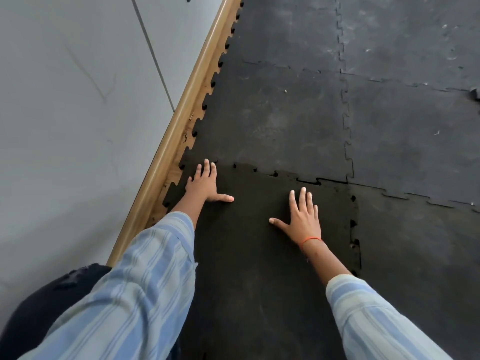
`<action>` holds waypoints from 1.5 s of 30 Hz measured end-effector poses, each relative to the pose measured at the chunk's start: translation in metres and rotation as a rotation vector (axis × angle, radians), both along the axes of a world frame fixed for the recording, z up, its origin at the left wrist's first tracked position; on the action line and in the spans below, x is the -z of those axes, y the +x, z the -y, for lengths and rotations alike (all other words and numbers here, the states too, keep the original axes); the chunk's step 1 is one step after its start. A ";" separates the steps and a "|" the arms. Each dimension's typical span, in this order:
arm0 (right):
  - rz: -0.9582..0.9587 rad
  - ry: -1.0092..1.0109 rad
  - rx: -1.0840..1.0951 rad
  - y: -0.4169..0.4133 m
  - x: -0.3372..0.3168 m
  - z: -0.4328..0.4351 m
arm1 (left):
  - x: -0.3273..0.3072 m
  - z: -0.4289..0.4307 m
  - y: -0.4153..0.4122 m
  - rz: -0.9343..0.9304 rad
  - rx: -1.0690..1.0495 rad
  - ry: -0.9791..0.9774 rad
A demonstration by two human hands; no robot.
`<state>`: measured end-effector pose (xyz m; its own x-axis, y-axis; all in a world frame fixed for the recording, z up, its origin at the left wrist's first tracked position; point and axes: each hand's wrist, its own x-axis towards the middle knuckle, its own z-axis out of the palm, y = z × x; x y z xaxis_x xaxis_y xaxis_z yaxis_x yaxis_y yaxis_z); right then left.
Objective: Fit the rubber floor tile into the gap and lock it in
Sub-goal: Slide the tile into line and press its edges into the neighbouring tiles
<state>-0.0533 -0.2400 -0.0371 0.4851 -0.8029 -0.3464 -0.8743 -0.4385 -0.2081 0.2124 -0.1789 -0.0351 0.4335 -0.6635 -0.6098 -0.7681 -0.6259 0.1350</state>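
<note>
A dark black rubber floor tile [249,245] with jigsaw edges lies flat in the gap beside the wall, darker than its neighbours. Its far edge meets the greyer tile ahead [272,118]; small gaps show along that seam [306,180] and along the right seam [353,229]. My left hand [204,184] rests flat, fingers spread, on the tile's far left corner. My right hand [302,220] rests flat with fingers spread nearer the tile's right side. Neither hand holds anything.
A wooden skirting board [181,126] runs along the grey wall [78,113] on the left, with a strip of bare floor showing between the tile tabs. Grey, scuffed interlocked tiles [415,139] cover the floor ahead and to the right. A dark-clothed knee [52,302] shows at bottom left.
</note>
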 end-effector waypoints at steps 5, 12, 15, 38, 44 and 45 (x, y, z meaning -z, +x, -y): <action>-0.058 0.106 -0.123 0.015 -0.006 0.027 | -0.003 0.007 0.000 -0.028 0.014 0.085; -0.091 0.142 -0.121 0.022 -0.012 0.031 | -0.013 0.026 -0.040 0.007 0.267 -0.097; -0.112 0.156 -0.129 0.028 -0.016 0.037 | -0.002 0.031 -0.071 -0.014 0.318 -0.125; -0.133 0.196 -0.134 0.035 -0.017 0.040 | -0.003 0.041 -0.079 0.151 0.282 -0.031; -0.143 0.197 -0.101 0.038 -0.019 0.038 | -0.009 0.048 -0.079 0.155 0.282 0.046; -0.140 0.199 -0.097 0.038 -0.019 0.038 | -0.010 0.049 -0.078 0.156 0.281 0.059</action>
